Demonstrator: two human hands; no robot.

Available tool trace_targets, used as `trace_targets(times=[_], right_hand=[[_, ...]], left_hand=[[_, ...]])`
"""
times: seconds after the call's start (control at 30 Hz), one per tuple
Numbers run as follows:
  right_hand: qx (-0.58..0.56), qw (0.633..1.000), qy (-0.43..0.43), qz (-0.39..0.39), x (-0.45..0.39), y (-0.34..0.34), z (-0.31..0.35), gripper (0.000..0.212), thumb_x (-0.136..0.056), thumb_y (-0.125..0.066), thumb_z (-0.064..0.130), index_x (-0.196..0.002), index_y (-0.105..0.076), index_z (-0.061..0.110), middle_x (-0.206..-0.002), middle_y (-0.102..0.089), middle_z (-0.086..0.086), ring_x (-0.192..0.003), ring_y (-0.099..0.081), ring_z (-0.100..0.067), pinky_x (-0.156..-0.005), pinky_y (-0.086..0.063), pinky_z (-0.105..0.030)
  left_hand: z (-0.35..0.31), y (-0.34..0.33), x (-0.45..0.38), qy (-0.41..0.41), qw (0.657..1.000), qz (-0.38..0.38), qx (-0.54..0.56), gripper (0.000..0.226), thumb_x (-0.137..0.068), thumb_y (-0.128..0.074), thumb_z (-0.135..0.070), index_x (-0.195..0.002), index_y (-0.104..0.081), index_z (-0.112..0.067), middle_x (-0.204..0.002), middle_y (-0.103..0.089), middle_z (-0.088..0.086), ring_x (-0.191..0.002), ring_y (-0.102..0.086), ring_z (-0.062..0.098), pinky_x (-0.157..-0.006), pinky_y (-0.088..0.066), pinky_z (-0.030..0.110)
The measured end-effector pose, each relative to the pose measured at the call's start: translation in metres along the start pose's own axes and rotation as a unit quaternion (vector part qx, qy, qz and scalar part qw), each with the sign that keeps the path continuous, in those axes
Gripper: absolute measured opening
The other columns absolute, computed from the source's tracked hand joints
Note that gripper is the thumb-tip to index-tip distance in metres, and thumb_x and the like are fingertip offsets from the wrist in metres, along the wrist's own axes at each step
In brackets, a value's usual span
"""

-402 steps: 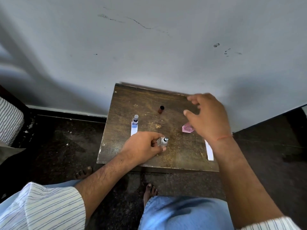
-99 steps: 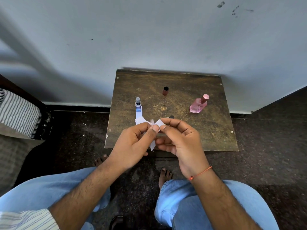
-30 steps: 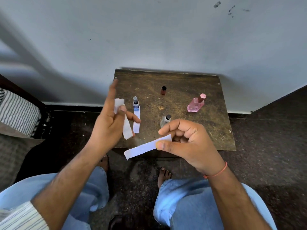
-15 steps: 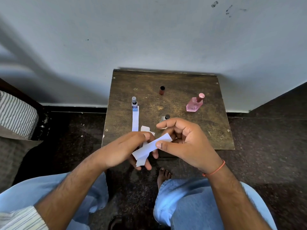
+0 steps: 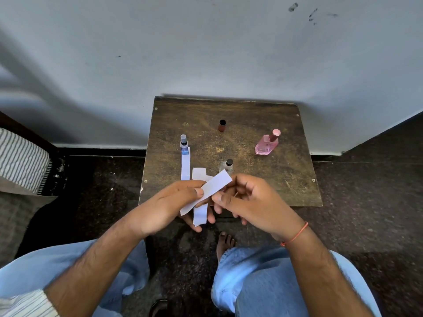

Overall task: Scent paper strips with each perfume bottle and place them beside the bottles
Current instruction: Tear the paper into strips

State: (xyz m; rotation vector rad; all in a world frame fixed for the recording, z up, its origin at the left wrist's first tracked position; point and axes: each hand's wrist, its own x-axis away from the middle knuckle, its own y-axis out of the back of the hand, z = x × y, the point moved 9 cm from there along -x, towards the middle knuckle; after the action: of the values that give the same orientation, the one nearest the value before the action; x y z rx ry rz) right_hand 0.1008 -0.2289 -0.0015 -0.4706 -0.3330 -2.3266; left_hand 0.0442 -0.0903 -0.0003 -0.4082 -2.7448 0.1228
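Note:
Several perfume bottles stand on a small wooden table (image 5: 286, 179): a blue spray bottle (image 5: 183, 145) at the left, a small brown vial (image 5: 221, 125) at the back, a pink bottle (image 5: 266, 144) at the right and a clear bottle (image 5: 227, 167) near the front. One white paper strip (image 5: 185, 165) lies in front of the blue bottle. My left hand (image 5: 169, 207) and my right hand (image 5: 249, 202) meet over the table's front edge. Both pinch a slanted white strip (image 5: 212, 187). My left hand also holds more strips (image 5: 199, 212) underneath.
A grey wall rises right behind the table. Dark speckled floor surrounds it. A striped cloth (image 5: 21, 161) lies at the far left. My knees in blue jeans and a bare foot (image 5: 225, 242) are below the table's front edge.
One second ago my left hand was raised at the left with strips and my right held one strip alone. My left hand has come back and now pinches that strip too.

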Motion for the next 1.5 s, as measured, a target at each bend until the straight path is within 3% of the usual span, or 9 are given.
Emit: trace_targets(times=[0.3, 0.4, 0.6, 0.7, 0.9, 1.07, 1.17, 1.37, 1.5], right_hand=[[-0.074, 0.996, 0.011, 0.042, 0.001, -0.011, 0.006, 0.012, -0.105, -0.066, 0.012, -0.106, -0.078, 0.011, -0.067, -0.066, -0.014, -0.061, -0.062, -0.021, -0.053, -0.035, -0.031], [-0.108, 0.993, 0.016, 0.034, 0.0, -0.011, 0.007, 0.017, -0.104, -0.066, 0.008, -0.095, -0.08, 0.014, -0.057, -0.057, -0.013, -0.059, -0.054, -0.029, -0.055, -0.035, -0.042], [-0.121, 0.991, 0.021, -0.05, 0.002, 0.016, 0.003, 0.01, -0.093, -0.079, 0.017, -0.083, -0.08, 0.015, -0.06, -0.06, -0.004, -0.055, -0.05, -0.016, -0.051, -0.038, -0.031], [-0.111, 0.993, 0.01, -0.037, 0.001, 0.01, 0.0, 0.012, -0.096, -0.079, 0.021, -0.087, -0.08, 0.014, -0.06, -0.064, -0.008, -0.054, -0.055, -0.016, -0.05, -0.037, -0.029], [-0.155, 0.988, 0.016, 0.022, 0.003, -0.007, 0.006, 0.042, -0.099, -0.074, 0.022, -0.087, -0.064, -0.017, -0.059, -0.057, -0.033, -0.041, -0.054, -0.026, -0.053, -0.04, -0.038], [-0.191, 0.976, 0.046, -0.09, 0.008, 0.031, 0.014, 0.03, -0.086, -0.083, 0.02, -0.081, -0.068, -0.005, -0.082, -0.073, -0.027, -0.065, -0.065, -0.032, -0.06, -0.057, -0.036], [-0.242, 0.948, 0.053, -0.201, 0.019, 0.077, 0.015, 0.018, -0.084, -0.074, 0.017, -0.091, -0.066, 0.004, -0.1, -0.082, -0.021, -0.078, -0.079, -0.029, -0.067, -0.066, -0.04], [-0.147, 0.924, -0.001, -0.352, 0.027, 0.154, -0.025, 0.013, -0.095, -0.078, 0.011, -0.106, -0.073, 0.007, -0.096, -0.083, -0.017, -0.071, -0.078, -0.025, -0.062, -0.063, -0.037], [-0.014, 0.897, -0.049, -0.44, 0.02, 0.193, -0.057, 0.017, -0.086, -0.089, 0.022, -0.1, -0.081, 0.02, -0.092, -0.083, -0.001, -0.086, -0.079, -0.021, -0.09, -0.065, -0.044]], left_hand=[[-0.018, -0.019, 0.001, -0.041, 0.997, 0.056, 0.042, 0.043, -0.091, -0.039, -0.027, -0.078, -0.079, -0.029, -0.107, -0.068, 0.04, -0.092, -0.071, 0.044, -0.078, -0.057, 0.044], [-0.019, -0.024, 0.001, -0.032, 0.996, 0.068, 0.038, 0.043, -0.089, -0.039, -0.027, -0.072, -0.076, -0.039, -0.102, -0.079, 0.014, -0.098, -0.073, 0.039, -0.08, -0.054, 0.042], [-0.011, -0.026, 0.002, -0.027, 0.995, 0.093, 0.035, 0.041, -0.087, -0.045, -0.036, -0.092, -0.079, -0.015, -0.122, -0.074, 0.029, -0.114, -0.068, 0.051, -0.089, -0.054, 0.057], [-0.003, -0.026, 0.0, -0.005, 0.995, 0.093, 0.018, 0.059, -0.086, -0.047, -0.037, -0.107, -0.071, 0.012, -0.107, -0.077, 0.018, -0.097, -0.07, 0.031, -0.084, -0.052, 0.039], [-0.007, -0.034, -0.002, -0.007, 0.994, 0.113, 0.0, 0.046, -0.092, -0.04, -0.018, -0.111, -0.082, -0.013, -0.105, -0.081, 0.007, -0.092, -0.071, 0.012, -0.084, -0.053, 0.027], [0.0, -0.025, -0.003, 0.004, 0.995, 0.094, 0.008, 0.048, -0.09, -0.045, -0.034, -0.117, -0.079, -0.014, -0.136, -0.074, 0.011, -0.13, -0.069, 0.031, -0.102, -0.057, 0.065], [0.007, -0.019, -0.008, 0.017, 0.997, 0.067, -0.02, 0.053, -0.099, -0.04, -0.03, -0.133, -0.069, -0.003, -0.142, -0.072, 0.001, -0.124, -0.072, 0.029, -0.099, -0.059, 0.052], [0.028, 0.016, -0.019, 0.067, 0.99, -0.124, -0.008, 0.036, -0.115, -0.038, -0.018, -0.101, -0.067, -0.003, -0.109, -0.082, 0.007, -0.077, -0.068, 0.026, -0.069, -0.055, 0.035], [0.042, 0.032, -0.02, 0.099, 0.973, -0.204, 0.044, 0.035, -0.116, -0.042, -0.022, -0.114, -0.074, -0.009, -0.1, -0.081, 0.013, -0.063, -0.064, 0.017, -0.057, -0.051, 0.026]])
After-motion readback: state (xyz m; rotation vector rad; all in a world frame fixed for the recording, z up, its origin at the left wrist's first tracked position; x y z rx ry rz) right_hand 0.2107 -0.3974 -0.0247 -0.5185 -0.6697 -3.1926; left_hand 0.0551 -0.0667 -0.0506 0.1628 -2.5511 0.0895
